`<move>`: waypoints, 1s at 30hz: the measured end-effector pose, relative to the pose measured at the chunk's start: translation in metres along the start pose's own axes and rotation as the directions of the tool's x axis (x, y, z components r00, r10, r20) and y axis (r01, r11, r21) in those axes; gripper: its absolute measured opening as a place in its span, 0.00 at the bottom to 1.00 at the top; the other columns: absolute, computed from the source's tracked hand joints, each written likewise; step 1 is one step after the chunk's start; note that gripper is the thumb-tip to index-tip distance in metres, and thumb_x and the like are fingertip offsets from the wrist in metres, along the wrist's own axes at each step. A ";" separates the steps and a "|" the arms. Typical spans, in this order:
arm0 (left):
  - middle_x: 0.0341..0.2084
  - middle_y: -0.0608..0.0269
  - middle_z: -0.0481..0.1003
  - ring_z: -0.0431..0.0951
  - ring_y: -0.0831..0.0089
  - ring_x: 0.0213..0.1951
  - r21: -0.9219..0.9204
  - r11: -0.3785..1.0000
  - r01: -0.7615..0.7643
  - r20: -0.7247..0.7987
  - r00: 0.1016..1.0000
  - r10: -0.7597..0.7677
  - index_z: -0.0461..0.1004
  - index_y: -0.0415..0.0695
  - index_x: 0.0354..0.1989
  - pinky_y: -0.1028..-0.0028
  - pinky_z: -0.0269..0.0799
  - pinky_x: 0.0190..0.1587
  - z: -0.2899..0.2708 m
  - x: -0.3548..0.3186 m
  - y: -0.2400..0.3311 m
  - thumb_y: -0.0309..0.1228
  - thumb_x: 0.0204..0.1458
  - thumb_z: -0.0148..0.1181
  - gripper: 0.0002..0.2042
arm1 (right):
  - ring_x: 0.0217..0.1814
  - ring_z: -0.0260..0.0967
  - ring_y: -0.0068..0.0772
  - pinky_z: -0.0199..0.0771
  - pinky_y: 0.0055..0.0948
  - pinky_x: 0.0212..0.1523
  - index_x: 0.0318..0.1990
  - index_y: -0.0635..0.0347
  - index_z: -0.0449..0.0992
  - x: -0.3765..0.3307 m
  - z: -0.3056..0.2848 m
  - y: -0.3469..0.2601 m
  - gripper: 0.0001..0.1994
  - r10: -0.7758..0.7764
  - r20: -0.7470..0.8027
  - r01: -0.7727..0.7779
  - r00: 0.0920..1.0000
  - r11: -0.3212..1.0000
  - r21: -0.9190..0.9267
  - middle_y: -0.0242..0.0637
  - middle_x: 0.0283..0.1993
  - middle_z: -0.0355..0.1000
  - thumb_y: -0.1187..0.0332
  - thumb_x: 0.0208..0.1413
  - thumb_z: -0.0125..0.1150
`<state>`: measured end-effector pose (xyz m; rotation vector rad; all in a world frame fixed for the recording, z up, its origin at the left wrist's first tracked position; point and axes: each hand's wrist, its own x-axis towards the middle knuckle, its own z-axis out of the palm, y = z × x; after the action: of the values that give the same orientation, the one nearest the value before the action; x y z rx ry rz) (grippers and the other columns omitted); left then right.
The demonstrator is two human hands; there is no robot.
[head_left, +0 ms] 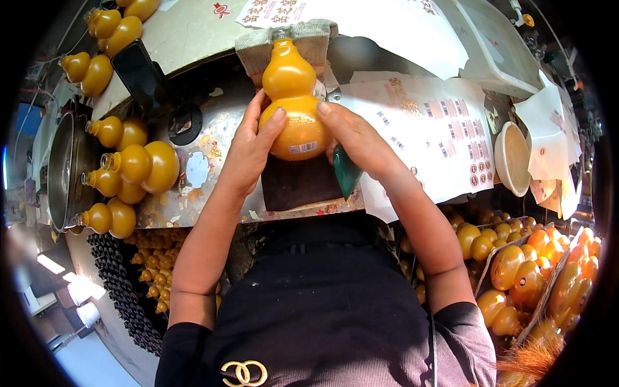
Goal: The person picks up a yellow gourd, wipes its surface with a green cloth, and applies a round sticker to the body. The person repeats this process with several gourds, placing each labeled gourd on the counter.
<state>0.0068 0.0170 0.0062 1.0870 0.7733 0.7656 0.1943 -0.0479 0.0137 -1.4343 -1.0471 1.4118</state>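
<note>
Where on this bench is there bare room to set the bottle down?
Bare metal shows only between the left hand and the gourd bottles lying at left. Right of the held bottle, label sheets and a bowl cover everything.

A small pale rectangular label (303, 148) sits low on the yellow gourd-shaped bottle (290, 97). Right of that bottle lies a white sheet of red-and-gold stickers (438, 135); another white printed sheet (361, 22) lies above.

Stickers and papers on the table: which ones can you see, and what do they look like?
Small label: white strip low on the yellow gourd bottle that both hands hold.
Sticker sheet: white, right of the bottle, rows of small red and gold stickers.
Upper sheet: white, behind the bottle, curling.
Loose papers: white, far right.
</note>
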 end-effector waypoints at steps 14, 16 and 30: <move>0.67 0.51 0.51 0.52 0.63 0.68 0.073 0.995 -0.073 0.076 0.995 0.067 0.41 0.38 0.71 0.68 0.47 0.67 -0.009 -0.009 -0.012 0.45 0.57 0.57 0.41 | 0.30 0.70 0.19 0.68 0.19 0.40 0.69 0.67 0.50 -0.016 0.000 0.008 0.39 -0.035 0.041 0.030 0.999 0.993 0.117 0.33 0.27 0.71 0.47 0.61 0.53; 0.67 0.52 0.51 0.51 0.64 0.68 0.158 0.983 -0.091 0.095 0.993 0.076 0.40 0.39 0.71 0.68 0.47 0.67 -0.002 -0.012 -0.008 0.44 0.58 0.56 0.40 | 0.30 0.70 0.19 0.67 0.19 0.40 0.69 0.68 0.49 -0.014 0.003 0.013 0.38 -0.053 0.014 0.053 0.999 0.999 -0.003 0.33 0.27 0.71 0.48 0.62 0.52; 0.67 0.52 0.51 0.52 0.64 0.68 0.121 0.988 -0.098 0.095 0.992 0.087 0.40 0.40 0.71 0.67 0.47 0.67 -0.009 -0.011 -0.014 0.46 0.58 0.55 0.41 | 0.32 0.70 0.18 0.68 0.19 0.40 0.70 0.67 0.49 -0.015 -0.002 0.016 0.40 -0.072 0.065 0.068 0.995 0.996 0.056 0.33 0.29 0.72 0.49 0.59 0.57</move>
<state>-0.0046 0.0083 -0.0076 1.2694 0.7056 0.7487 0.1962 -0.0667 0.0029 -1.3074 -1.0836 1.4355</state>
